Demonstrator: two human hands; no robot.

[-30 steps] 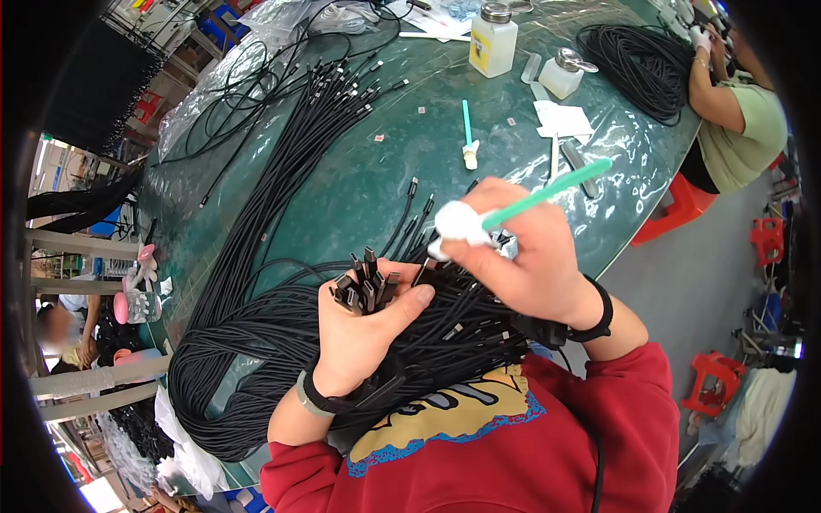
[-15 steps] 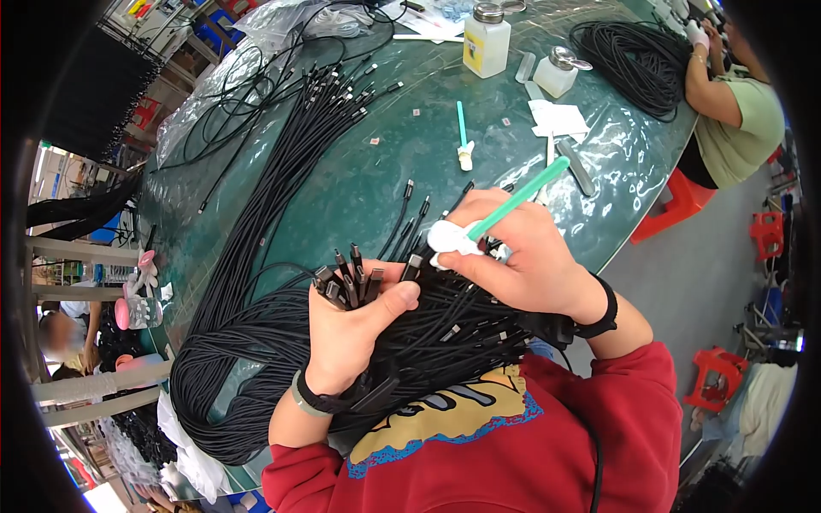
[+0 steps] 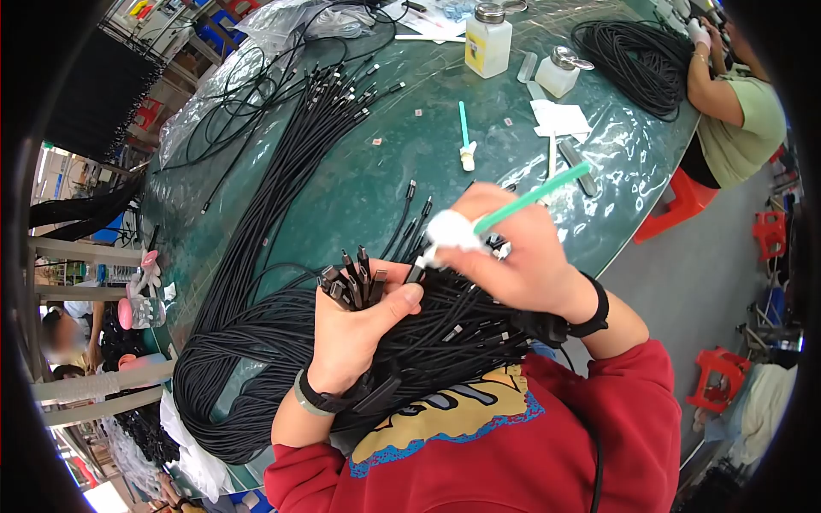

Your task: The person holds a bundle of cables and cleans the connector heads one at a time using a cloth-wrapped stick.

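The table [image 3: 368, 184] looks glossy, the cables [image 3: 244, 346] matt and rubbery, the held stick [image 3: 534, 197] smooth plastic, the tall bottle's cap [image 3: 490, 12] shiny metal

A green-topped table [image 3: 410, 150] spreads across a workroom, white light glinting off its glossy surface. Grey floor [image 3: 637, 291] runs along its right side. One red plastic stool [image 3: 676, 212] stands by the table's edge; two red stools [image 3: 717, 379] [image 3: 769, 235] sit farther right. Pale horizontal rails [image 3: 103, 389] line the left.

stick [image 3: 532, 198]: mint green | wad [image 3: 453, 229]: white | cables [image 3: 248, 329]: black | tabletop [image 3: 351, 184]: green | sweatshirt [image 3: 522, 445]: red
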